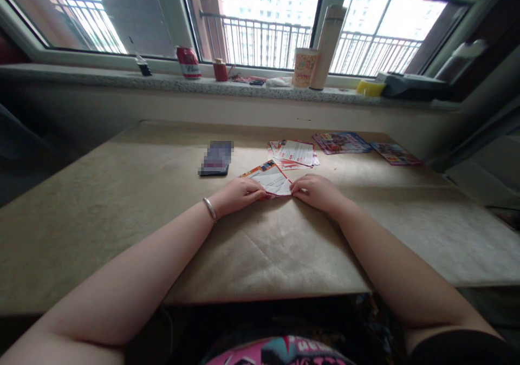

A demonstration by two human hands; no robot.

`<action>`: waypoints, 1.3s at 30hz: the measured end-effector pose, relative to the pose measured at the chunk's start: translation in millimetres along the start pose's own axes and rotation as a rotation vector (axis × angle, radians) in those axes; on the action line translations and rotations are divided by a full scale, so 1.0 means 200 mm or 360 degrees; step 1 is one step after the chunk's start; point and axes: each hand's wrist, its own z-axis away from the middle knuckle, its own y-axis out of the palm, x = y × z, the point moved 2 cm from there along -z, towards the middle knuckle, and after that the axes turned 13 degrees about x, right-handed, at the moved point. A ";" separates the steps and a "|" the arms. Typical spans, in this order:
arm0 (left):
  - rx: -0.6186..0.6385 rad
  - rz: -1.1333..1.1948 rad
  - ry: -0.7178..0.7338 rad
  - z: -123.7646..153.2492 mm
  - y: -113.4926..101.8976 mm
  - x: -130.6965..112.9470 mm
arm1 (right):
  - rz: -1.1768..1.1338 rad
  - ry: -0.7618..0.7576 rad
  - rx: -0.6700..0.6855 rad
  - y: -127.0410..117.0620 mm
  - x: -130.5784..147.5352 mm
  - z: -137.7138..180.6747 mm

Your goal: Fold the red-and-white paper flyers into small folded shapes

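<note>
A printed paper sheet (274, 180), white with an orange and red border, is partly folded in the middle of the table. My left hand (239, 194) has its fingers closed on the sheet's left edge, and a silver bracelet circles that wrist. At the right corner, my right hand (314, 190) pinches the same sheet between thumb and fingers. Just beyond it lies a loose pile of similar printed papers (296, 152). The sheet's left part is hidden behind my left hand.
A phone (217, 156) lies left of the sheet. Colourful leaflets (343, 142) are stacked at the back right, with more leaflets (396, 154) beside them. On the windowsill (252, 88) stand a red can (188, 63), a paper cup (304, 67) and a tall flask (328, 48).
</note>
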 end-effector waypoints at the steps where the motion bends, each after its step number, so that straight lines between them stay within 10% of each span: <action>1: -0.0017 -0.0020 -0.0091 0.00 0.00 0.00 | -0.0007 -0.0010 -0.0004 0.00 0.00 0.00; 28: -0.0396 -0.0603 -0.0317 -0.01 0.00 -0.03 | 0.0227 -0.0067 -0.0048 0.09 0.11 -0.07; 39: -0.0094 -0.0726 -0.0132 0.00 0.01 -0.05 | 0.0272 0.0006 -0.0083 0.10 0.09 -0.08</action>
